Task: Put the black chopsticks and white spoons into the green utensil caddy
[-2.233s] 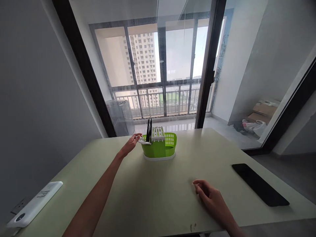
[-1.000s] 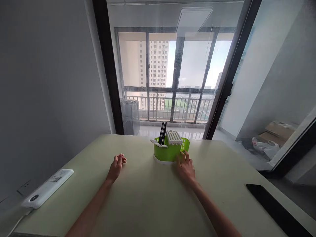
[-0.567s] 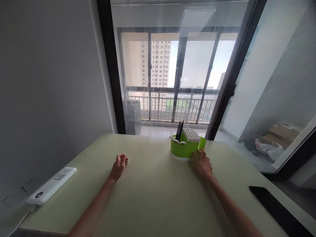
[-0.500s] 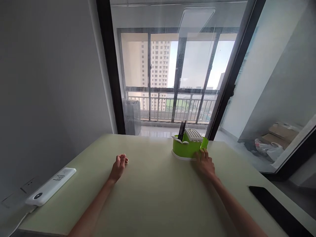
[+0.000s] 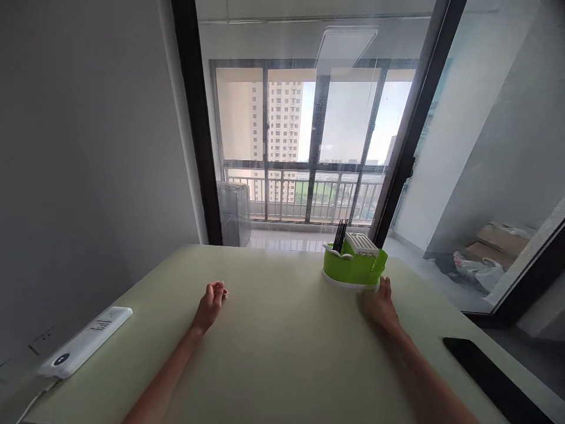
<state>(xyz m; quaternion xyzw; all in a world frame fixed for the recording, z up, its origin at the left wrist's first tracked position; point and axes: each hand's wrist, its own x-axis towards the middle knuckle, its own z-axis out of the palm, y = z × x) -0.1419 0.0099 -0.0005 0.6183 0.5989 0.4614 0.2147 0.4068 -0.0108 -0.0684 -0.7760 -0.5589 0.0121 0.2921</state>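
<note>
A bright green cutlery holder point(image 5: 351, 268) with a white base stands upright at the far right of the table. Several black chopsticks point(image 5: 339, 237) rise from its left section, with white spoons point(image 5: 334, 251) hooked over the rim beside them. A slotted white rack point(image 5: 361, 243) covers the middle section. My right hand point(image 5: 380, 305), blurred by motion, is at the holder's front right corner, fingers stretched and thumb apart; whether it touches the base I cannot tell. My left hand point(image 5: 210, 305) rests on the table at left, fingers curled in with nothing seen in them.
The pale green table point(image 5: 273, 353) carries a white power strip point(image 5: 88, 341) with a cord at left and a flat black object point(image 5: 489, 377) at right. A dark-framed glass door stands behind the table. Cardboard boxes point(image 5: 503, 241) and bags lie on the floor beyond.
The green holder has shifted from the table's middle to the right, with my right hand against its front right side. My right hand has now drawn off that side. My left hand left the spoons earlier.
</note>
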